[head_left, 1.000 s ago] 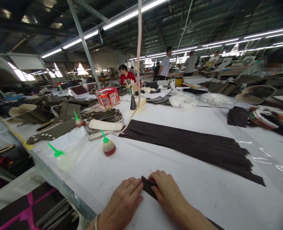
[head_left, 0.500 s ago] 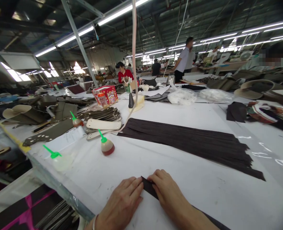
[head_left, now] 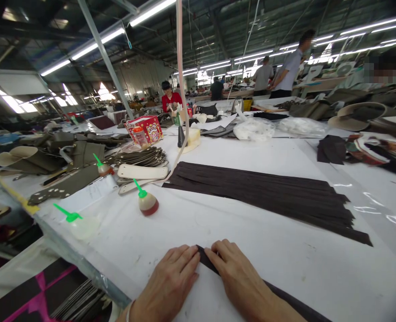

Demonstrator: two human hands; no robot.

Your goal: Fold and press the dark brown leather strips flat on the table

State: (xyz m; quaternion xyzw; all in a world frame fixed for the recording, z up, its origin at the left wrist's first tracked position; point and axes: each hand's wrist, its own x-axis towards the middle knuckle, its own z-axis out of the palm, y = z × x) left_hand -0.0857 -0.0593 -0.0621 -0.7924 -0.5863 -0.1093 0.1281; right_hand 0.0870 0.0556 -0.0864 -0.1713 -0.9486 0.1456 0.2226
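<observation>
A narrow dark brown strip (head_left: pixel 207 259) lies slantwise on the white table in front of me, running from between my hands to beneath my right forearm. My left hand (head_left: pixel 176 273) rests on the tabletop, fingers stretched and close together, their tips against the strip's far end. Curled over the strip just to the right is my right hand (head_left: pixel 233 264), thumb and fingers pinching its edge. Beyond both hands, a wide layered row of similar dark strips (head_left: pixel 258 190) is spread across the table.
On the left stand green-tipped squeeze bottles, one with reddish-brown liquid (head_left: pixel 148 205). Pale strap pieces (head_left: pixel 142 172) lie behind it. A pinkish hose (head_left: pixel 181 89) hangs down to the table. Farther back are a red patterned box (head_left: pixel 151 127) and plastic bags (head_left: pixel 254 129). Several people are at work beyond.
My right thumb and fingers have shifted slightly along the strip's end; the left hand stays beside it. In the background a person in a light shirt has moved right. The view has turned slightly.
</observation>
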